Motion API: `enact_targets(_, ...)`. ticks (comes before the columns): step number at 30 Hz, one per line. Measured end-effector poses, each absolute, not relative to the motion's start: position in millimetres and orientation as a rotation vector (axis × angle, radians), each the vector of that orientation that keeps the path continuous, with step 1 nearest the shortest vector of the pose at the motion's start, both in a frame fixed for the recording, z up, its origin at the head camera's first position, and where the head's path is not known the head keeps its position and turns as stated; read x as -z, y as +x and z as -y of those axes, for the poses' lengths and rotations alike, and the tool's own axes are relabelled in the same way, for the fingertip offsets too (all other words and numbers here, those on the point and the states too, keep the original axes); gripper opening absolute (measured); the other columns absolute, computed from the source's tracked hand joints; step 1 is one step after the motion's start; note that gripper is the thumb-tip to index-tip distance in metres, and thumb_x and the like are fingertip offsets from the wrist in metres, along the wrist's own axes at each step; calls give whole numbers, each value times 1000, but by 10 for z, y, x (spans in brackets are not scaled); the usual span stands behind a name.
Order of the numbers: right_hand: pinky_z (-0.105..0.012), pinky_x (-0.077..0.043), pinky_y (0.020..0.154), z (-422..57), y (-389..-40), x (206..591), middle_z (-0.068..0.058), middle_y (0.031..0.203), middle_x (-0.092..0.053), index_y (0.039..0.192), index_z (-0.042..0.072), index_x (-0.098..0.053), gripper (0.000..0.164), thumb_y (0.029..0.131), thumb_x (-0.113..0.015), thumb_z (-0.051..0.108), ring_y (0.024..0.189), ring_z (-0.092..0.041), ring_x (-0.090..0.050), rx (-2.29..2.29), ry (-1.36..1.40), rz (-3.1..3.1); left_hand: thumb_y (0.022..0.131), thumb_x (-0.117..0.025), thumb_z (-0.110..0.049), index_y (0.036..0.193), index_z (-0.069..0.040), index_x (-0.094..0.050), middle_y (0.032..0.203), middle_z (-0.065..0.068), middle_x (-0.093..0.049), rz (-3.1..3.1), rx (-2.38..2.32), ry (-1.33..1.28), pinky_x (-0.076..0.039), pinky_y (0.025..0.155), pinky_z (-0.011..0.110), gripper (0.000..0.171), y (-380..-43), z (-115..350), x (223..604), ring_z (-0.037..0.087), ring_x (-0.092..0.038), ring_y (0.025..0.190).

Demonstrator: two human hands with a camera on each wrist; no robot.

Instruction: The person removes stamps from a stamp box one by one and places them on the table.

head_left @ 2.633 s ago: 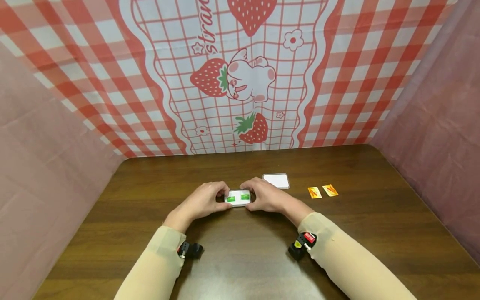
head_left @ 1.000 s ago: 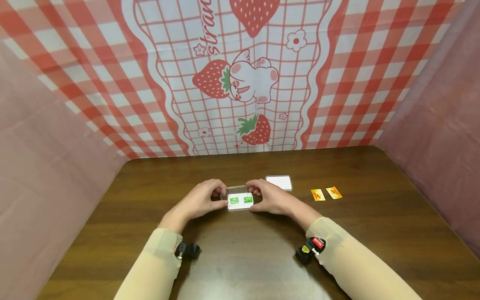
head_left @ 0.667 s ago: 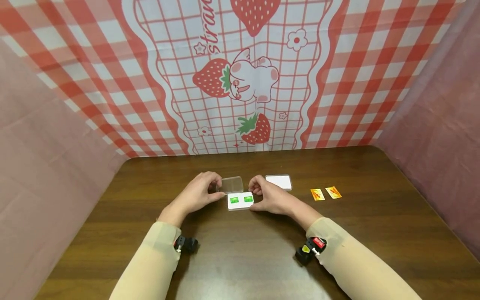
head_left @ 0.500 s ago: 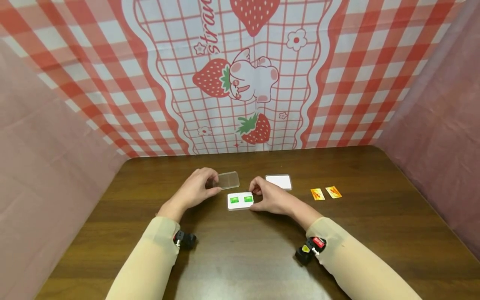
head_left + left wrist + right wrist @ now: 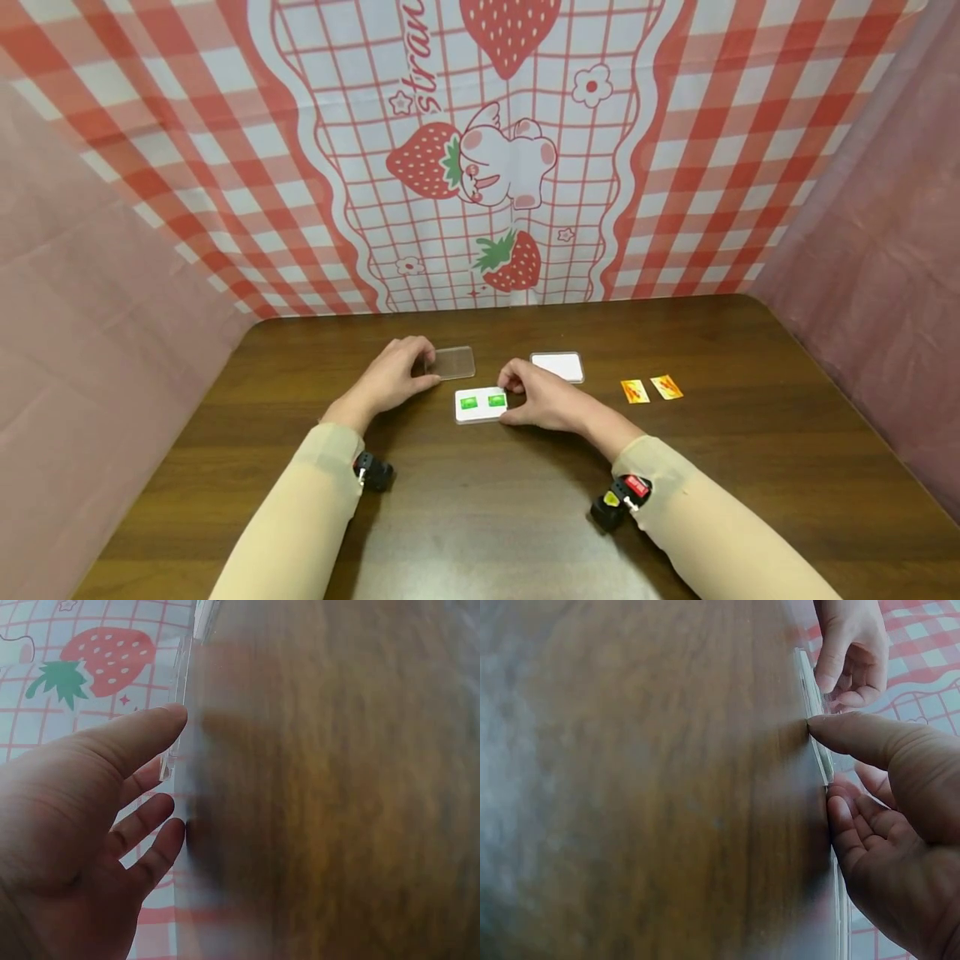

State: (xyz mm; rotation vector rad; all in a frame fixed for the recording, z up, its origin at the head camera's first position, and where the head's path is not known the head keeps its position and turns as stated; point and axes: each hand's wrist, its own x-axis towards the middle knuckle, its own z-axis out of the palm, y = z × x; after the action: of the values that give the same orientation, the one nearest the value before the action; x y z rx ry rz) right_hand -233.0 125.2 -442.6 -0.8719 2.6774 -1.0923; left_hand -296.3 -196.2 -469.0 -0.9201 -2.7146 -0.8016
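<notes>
In the head view a clear plastic cover lies flat on the table, left of centre. My left hand pinches its left end between thumb and fingers; in the left wrist view the cover appears edge-on beside the thumb. Closer to me sits a shallow rectangular case with a white inside and two small green picture pieces side by side. My right hand grips the case's right end, thumb on the near edge and fingers at the far edge. The fingers partly hide that end.
Behind my right hand lies a second white case with a clear rim. Two small orange picture pieces lie to its right on the brown wooden table. A strawberry-print cloth hangs at the back.
The clear cover has come off the case with the green pieces. My left hand has carried it left and away from me, onto the table. My right hand stays at the case.
</notes>
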Motion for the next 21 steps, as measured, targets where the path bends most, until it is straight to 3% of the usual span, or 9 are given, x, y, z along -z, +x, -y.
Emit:
enact_targets(4,-38,-52,96,-1249,-2328,4433,-6,107,-65,112,6,-63,42,85,-95,10,104,-21,-61,1094,-881,-2675,96,-89,-30,106,-15,-63,104,5,-66,2717,783,-926,-46,103,54,32,-2978,1967,4713,31,-58,103)
enact_targets(11,-40,-53,99,-1248,-2329,4435,-6,110,-66,110,7,-63,41,85,-95,11,107,-21,-62,1089,-874,-2674,94,-90,-39,108,-26,-62,108,-5,-67,2739,738,-874,-47,101,50,34,-3184,2053,5014,27,-59,109)
enact_targets(21,-41,-53,100,-1254,-2326,4423,-7,110,-66,110,6,-63,40,86,-95,11,108,-22,-63,1089,-870,-2670,92,-92,-36,110,-25,-63,114,-5,-71,2808,721,-835,-48,103,51,36,-3248,2052,5036,31,-60,115)
